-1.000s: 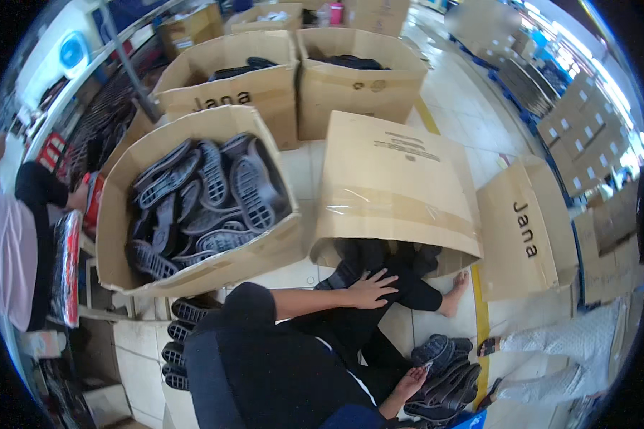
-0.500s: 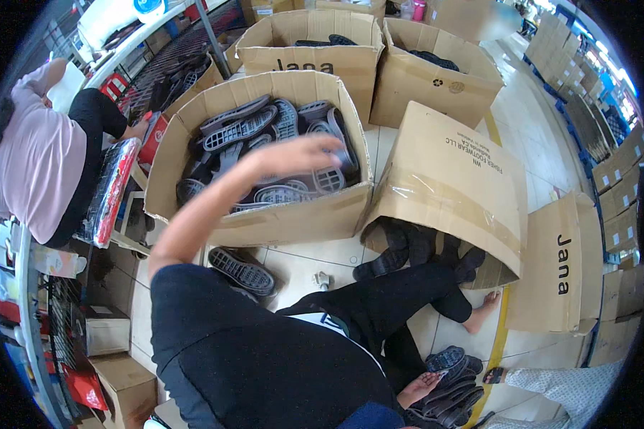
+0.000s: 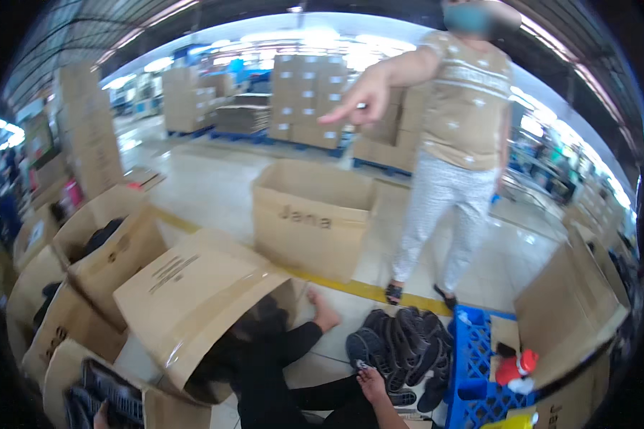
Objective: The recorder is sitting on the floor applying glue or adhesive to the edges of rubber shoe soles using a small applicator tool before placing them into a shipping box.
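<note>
Floor tiles point(image 3: 193, 171) lie open behind the upright box point(image 3: 308, 243). Head view: right hand point(image 3: 372, 387) pinches a pale piece point(image 3: 362, 365) beside the soles point(image 3: 404, 344), near the edge of the pallet point(image 3: 462, 343); left hand point(image 3: 101, 416) at the corner box point(image 3: 170, 411), its grip indiscernible.

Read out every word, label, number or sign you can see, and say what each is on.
I won't copy wording, but print shows here:
Upright open carton: large dark lettering, readable.
Tipped carton: small dark lines, too blurred.
Shirt: pale lettering, blurred.
Stacked cartons: white labels, too small.
Left carton: dark lettering, slanted.
Lower-right carton: dark lettering, near the picture's edge.
</note>
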A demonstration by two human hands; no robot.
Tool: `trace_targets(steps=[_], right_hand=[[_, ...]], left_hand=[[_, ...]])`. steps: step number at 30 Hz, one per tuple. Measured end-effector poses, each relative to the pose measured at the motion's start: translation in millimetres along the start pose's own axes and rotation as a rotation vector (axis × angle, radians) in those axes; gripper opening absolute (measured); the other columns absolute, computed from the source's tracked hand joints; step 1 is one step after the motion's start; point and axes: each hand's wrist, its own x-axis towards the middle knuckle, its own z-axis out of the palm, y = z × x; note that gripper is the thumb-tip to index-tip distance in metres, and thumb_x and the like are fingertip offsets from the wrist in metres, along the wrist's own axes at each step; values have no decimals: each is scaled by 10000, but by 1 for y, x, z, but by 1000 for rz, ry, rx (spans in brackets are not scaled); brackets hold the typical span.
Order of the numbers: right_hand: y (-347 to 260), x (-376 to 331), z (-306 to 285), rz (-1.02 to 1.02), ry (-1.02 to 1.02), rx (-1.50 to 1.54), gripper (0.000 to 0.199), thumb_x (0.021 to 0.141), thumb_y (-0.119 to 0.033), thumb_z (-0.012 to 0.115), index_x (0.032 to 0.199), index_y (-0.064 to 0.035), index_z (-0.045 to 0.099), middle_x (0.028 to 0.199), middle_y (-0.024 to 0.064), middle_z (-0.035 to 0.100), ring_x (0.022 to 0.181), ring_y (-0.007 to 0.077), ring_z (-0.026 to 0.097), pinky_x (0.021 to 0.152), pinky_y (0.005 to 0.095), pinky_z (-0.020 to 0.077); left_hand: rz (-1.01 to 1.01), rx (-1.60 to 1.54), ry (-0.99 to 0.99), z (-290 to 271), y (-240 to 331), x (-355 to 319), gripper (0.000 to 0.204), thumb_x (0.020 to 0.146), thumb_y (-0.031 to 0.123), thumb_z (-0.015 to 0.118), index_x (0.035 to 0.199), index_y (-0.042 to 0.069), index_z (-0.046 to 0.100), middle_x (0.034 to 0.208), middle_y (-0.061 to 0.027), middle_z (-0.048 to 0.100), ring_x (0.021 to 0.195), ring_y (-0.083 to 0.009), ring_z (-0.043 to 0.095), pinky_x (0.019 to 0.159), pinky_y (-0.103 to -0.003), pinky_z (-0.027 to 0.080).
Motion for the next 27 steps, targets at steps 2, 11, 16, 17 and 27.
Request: trace_targets(steps=[2, 11, 16, 17, 27], right_hand=[[-1, -2, 7, -17, 24, 23, 124, 927, -138, 575, 1028, -76, 610, 995, 77, 660, 928, 230, 613, 855, 441, 494], [-6, -1, 36, 56, -40, -106, 138, 943, -130, 524, 1032, -56, 598, 1015, 93, 646, 942, 239, 610, 843, 402, 504], [-8, 33, 8, 0, -171, -222, 191, 934, -214, 558, 1049, -67, 594, 910, 81, 621, 832, 212, 586, 784, 377, 495], [-11, 35, 3, -39, -187, -254, 245, 940, -218, 548, 1123, -60, 588, 1020, 84, 616, 917, 207, 574, 844, 367, 475], [-4, 21, 4, -48, -32, -274, 335, 956, -285, 567, 1186, -41, 575, 1117, 58, 617, 1019, 171, 571, 895, 315, 463]], left_hand=[[41, -130, 14, -12, -20, -31, 480, 923, 279, 555, 1341, 49, 504, 1174, -168, 619, 1043, -246, 616, 891, -398, 512], [-76, -648, 387, -109, -30, -278, 544, 916, 350, 564, 1347, 24, 501, 1256, -156, 588, 1102, -264, 598, 935, -419, 497], [-266, -714, 844, -11, 241, -219, 392, 875, 159, 642, 1241, 60, 546, 1101, -81, 637, 973, -199, 619, 842, -354, 512], [-221, -663, 912, 3, 268, -203, 471, 860, 141, 658, 1295, 66, 494, 1146, -90, 608, 994, -202, 604, 847, -354, 503], [520, -431, 425, 54, 389, -143, 373, 888, -50, 614, 1121, 31, 334, 1203, -123, 516, 1139, -161, 511, 995, -320, 403]])
